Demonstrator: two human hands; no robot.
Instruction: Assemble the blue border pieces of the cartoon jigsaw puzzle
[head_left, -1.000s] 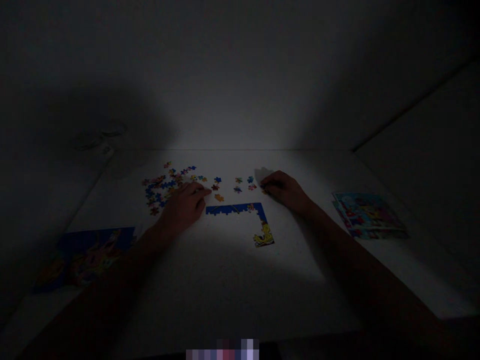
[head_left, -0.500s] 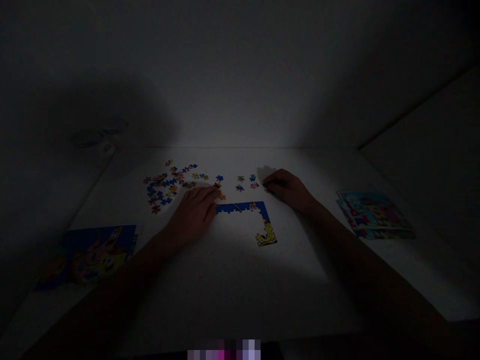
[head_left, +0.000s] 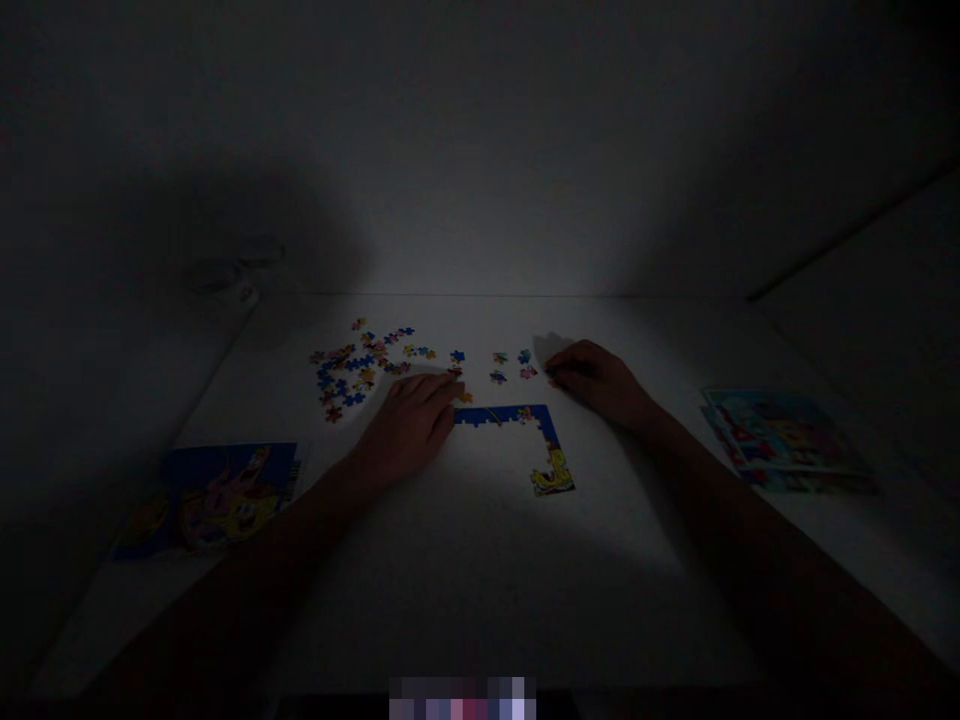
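Observation:
In the dim head view a partly joined jigsaw border [head_left: 555, 440], blue along the top and yellow lower down its right side, lies on the white table. My left hand [head_left: 412, 420] rests palm down over its left end, fingers stretched out and open, fingertips close to an orange puzzle piece [head_left: 466, 394]. To the right of the border's upper corner, my right hand [head_left: 604, 385] is closed in a pinch on a small puzzle piece [head_left: 553, 382], mostly hidden by the fingers. Several loose pieces [head_left: 499, 377] lie between the two hands.
A spread of loose puzzle pieces [head_left: 352, 370] lies beyond my left hand. At the left is a blue cartoon picture sheet [head_left: 225, 490]; at the right, a stack of picture sheets [head_left: 795, 440]. A pale wall [head_left: 510, 200] rises behind the table.
The whole view has shifted, so everything appears a little farther right. Both hands stay in nearly the same places relative to the pieces and the border.

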